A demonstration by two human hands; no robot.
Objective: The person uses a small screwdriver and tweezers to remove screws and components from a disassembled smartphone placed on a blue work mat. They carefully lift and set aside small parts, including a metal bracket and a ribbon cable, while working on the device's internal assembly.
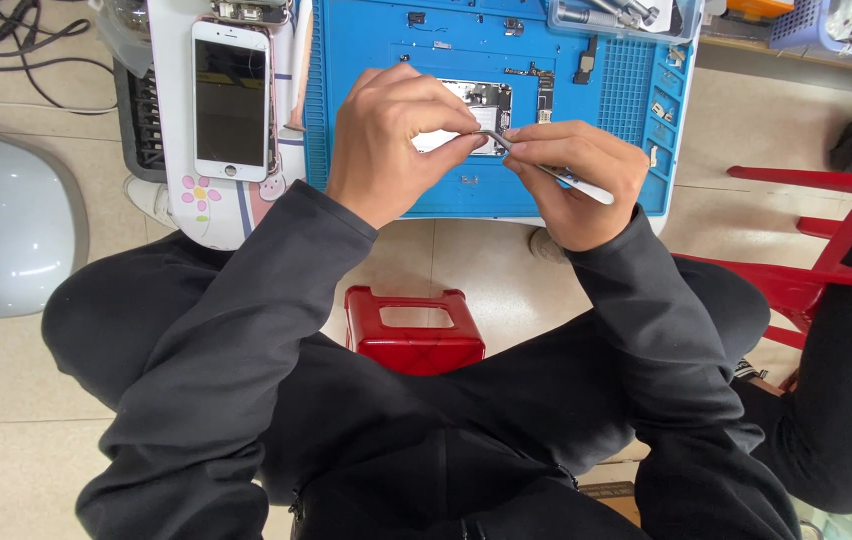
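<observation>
Over the blue rubber repair mat point(366, 190) on the desk, the left hand point(391, 140) is closed, its fingertips pinching a small part too tiny to identify. The right hand point(576, 175) grips slim silver metal tweezers point(546, 168), whose tips meet the left fingertips just above an opened phone body point(481, 100) lying at the mat's middle. A white-fronted phone screen panel point(231, 100) lies left of the mat. A red plastic stool point(413, 330) stands below the mat's near edge.
</observation>
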